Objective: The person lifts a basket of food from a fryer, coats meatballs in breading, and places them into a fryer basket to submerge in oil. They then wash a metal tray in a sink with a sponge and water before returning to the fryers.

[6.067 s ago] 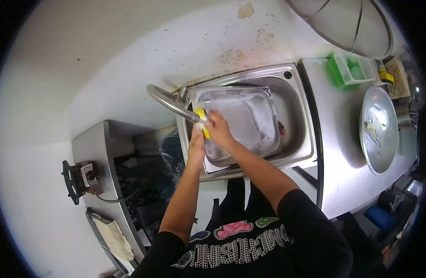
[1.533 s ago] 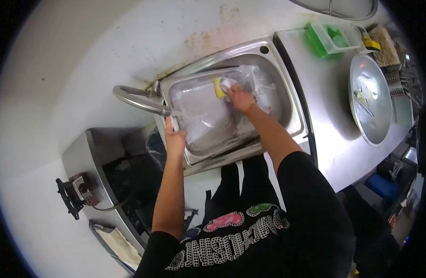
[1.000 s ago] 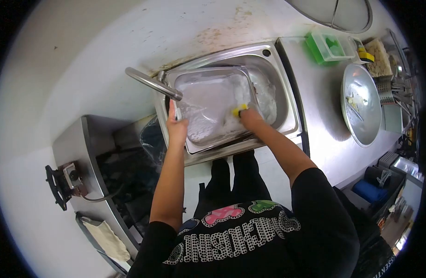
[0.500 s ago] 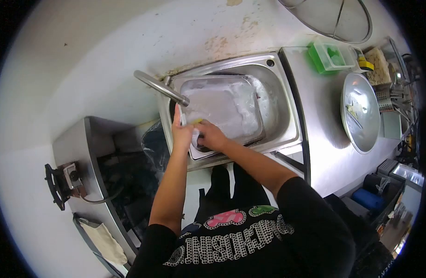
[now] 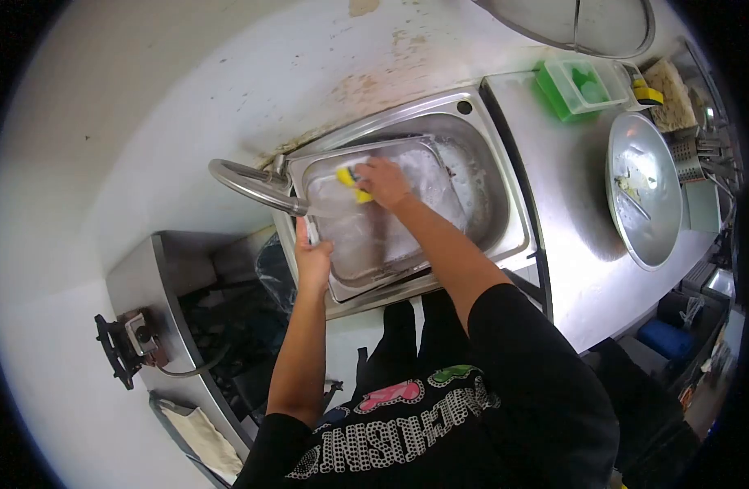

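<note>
The sink [image 5: 495, 213] has open room between its right wall and the right edge of the tray [image 5: 354, 257], which lies inside. My left hand [image 5: 313, 262] grips the tray's left edge. My right hand [image 5: 382, 181] is gripping the yellow sponge [image 5: 363, 196], inside the tray's edges.

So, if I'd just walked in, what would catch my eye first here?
Probably the bright yellow sponge in the right hand, over a soapy metal pan set in the sink. Next, the curved faucet arching at the sink's left end, and the big metal bowl on the counter to the right.
</note>
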`<action>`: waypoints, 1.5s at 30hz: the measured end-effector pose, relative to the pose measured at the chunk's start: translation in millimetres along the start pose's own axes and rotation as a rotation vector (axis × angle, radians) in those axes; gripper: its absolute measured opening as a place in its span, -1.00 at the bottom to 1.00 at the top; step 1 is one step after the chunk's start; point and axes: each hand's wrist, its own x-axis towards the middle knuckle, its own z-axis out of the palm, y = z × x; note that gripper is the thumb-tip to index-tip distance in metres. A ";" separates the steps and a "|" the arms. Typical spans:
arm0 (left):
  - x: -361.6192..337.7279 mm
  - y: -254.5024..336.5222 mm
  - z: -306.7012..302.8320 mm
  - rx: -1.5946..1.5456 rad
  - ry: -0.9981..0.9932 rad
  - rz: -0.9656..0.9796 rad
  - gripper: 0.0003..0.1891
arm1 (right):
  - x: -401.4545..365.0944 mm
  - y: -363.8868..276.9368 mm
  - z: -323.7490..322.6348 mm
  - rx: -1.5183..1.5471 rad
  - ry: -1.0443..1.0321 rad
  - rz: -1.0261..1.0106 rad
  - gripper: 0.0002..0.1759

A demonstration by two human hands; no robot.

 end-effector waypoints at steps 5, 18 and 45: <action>-0.8 3.3 2.3 -0.005 -0.007 0.016 -0.20 | -13.4 58.3 -4.8 -0.190 -0.024 0.011 -0.76; -8.2 16.2 11.1 0.149 0.039 0.018 -0.16 | -89.3 38.7 -41.1 -0.072 -0.405 0.610 -0.65; 3.7 52.3 69.5 0.020 -0.174 0.230 -0.47 | -55.5 -91.4 -89.7 0.575 -0.113 0.552 -0.32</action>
